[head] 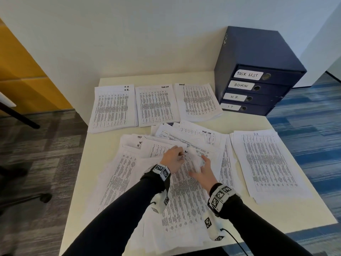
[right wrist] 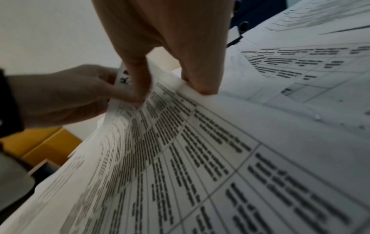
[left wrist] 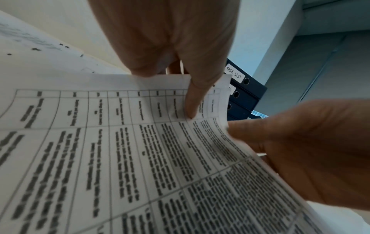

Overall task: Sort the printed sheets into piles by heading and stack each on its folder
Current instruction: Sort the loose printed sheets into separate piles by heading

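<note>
A loose heap of printed sheets (head: 147, 183) lies in the middle of the table. Both hands are at the far edge of its top sheet (head: 186, 191), a printed table. My left hand (head: 180, 154) pinches the sheet's upper left corner, where a handwritten heading shows; one finger (left wrist: 192, 102) presses on the print. My right hand (head: 202, 162) holds the upper right edge, which curls up over its fingers (right wrist: 202, 82). Sorted piles lie beyond: H.R. (head: 114, 108), TASK LIST (head: 156, 106), ADMIN (head: 199, 100), and I.T. (head: 265, 161) at the right.
A dark blue box (head: 258, 58) at the back right holds stacked folders labelled TASK LIST, ADMIN, H R and I T. The white wall runs behind the table (head: 212, 78). A chair base (head: 44, 197) stands on the floor to the left.
</note>
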Demonstrator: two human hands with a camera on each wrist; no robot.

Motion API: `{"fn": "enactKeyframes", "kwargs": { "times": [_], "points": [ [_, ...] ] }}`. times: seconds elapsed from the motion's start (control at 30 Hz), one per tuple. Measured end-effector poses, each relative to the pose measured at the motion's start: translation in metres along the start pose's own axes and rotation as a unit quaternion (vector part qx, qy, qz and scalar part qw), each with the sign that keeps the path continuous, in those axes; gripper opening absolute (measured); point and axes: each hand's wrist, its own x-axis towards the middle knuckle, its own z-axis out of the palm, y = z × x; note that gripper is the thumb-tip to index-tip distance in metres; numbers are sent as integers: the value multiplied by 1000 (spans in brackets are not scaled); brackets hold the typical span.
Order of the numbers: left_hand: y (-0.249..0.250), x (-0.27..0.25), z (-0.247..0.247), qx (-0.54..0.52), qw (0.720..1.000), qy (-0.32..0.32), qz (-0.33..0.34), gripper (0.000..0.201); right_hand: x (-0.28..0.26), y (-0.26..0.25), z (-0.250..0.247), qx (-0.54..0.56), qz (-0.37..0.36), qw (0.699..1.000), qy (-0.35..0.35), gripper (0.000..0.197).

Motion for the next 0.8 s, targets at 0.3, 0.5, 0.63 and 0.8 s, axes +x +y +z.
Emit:
{"fn": "enactKeyframes", "kwargs": {
  "times": [0.3, 0.5, 0.63, 0.8],
  "points": [
    [2, 12, -26, 13, 994, 48, -93, 45, 7, -7, -34, -74, 10, 996, 44, 25],
    [6, 7, -92, -335, 919, 133, -161, 73, -2, -65, -77, 167, -38, 984, 47, 35],
    [46, -6, -121, -351, 920, 156, -81, 72, -6, -123, -73, 212, -114, 969, 46, 36],
    [75, -18, -113, -347, 884, 312, 15, 39, -24, -167, -46, 198, -211, 955, 66, 31]
  ]
}}
